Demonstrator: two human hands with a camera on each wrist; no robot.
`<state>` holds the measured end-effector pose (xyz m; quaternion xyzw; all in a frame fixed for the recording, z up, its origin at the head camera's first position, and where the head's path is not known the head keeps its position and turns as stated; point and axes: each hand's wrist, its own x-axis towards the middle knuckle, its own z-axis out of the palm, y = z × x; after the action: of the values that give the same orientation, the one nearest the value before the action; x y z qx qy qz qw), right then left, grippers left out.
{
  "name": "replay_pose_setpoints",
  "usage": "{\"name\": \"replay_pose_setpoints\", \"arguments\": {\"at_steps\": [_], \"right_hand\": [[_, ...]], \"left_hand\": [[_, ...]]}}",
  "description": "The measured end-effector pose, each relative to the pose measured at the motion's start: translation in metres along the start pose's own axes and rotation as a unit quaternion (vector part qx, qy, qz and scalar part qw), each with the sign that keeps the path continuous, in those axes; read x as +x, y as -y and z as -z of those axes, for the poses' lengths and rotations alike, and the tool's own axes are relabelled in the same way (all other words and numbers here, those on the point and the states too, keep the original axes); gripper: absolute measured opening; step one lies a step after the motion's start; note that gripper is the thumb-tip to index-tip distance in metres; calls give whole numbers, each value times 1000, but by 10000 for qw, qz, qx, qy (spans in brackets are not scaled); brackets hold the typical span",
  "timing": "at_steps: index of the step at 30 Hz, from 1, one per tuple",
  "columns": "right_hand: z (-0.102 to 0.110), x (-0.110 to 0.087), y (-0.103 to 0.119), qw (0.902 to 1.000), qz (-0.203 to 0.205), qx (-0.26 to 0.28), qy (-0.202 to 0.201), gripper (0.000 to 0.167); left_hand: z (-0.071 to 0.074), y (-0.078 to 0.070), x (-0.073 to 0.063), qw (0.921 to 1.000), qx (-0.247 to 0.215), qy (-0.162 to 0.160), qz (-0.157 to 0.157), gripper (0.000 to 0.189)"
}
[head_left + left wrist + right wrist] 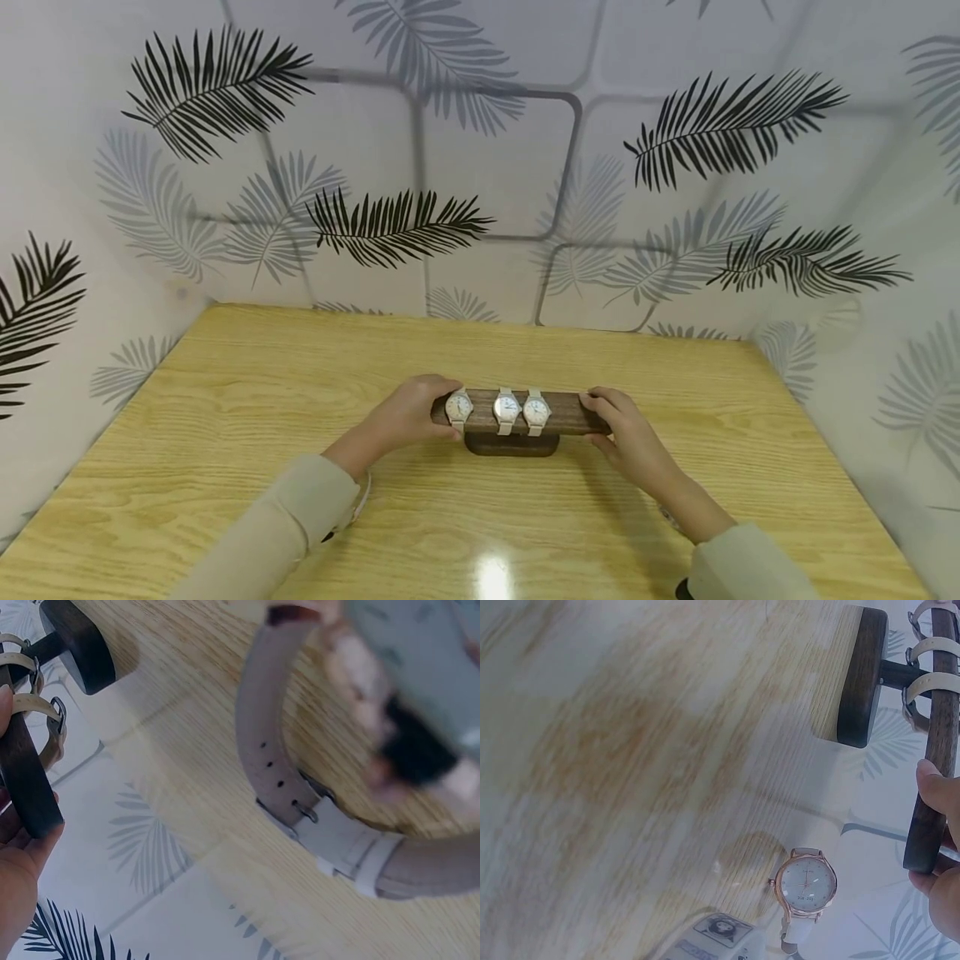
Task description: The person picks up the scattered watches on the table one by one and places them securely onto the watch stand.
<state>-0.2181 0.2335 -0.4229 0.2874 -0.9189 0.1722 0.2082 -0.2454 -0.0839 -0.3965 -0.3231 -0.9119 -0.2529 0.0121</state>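
Observation:
A dark wooden watch stand, a horizontal bar above an oval base, is on the table in the head view. Three white-dialled watches with pale straps sit round its bar: a left watch, a middle watch and a right watch. My left hand grips the bar's left end, close to the left watch. At the opposite end my right hand holds the bar between thumb and fingers. In the right wrist view, the stand's base and straps show beside the hand.
A pale watch strap with a buckle looms large in the left wrist view. Another watch, rose-gold cased, appears in the right wrist view. The wooden table meets a leaf-patterned backdrop behind and at both sides.

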Motion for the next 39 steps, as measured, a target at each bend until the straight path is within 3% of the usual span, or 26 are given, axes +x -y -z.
{"name": "replay_pose_setpoints", "arguments": {"at_steps": [19, 31, 36, 39], "right_hand": [[-1, -3, 0, 10000, -2, -12, -78, 51], [1, -1, 3, 10000, -63, 41, -47, 51], [1, -1, 3, 9998, -156, 94, -27, 51], [1, -1, 1, 9998, -173, 98, 12, 50]], "left_hand": [[-8, -12, 14, 9994, 333, 90, 81, 68], [-9, -14, 15, 9996, 212, 124, 161, 63], [-7, -12, 10, 9991, 407, 120, 45, 71], [-2, -11, 2, 9997, 224, 22, 77, 75]]}}
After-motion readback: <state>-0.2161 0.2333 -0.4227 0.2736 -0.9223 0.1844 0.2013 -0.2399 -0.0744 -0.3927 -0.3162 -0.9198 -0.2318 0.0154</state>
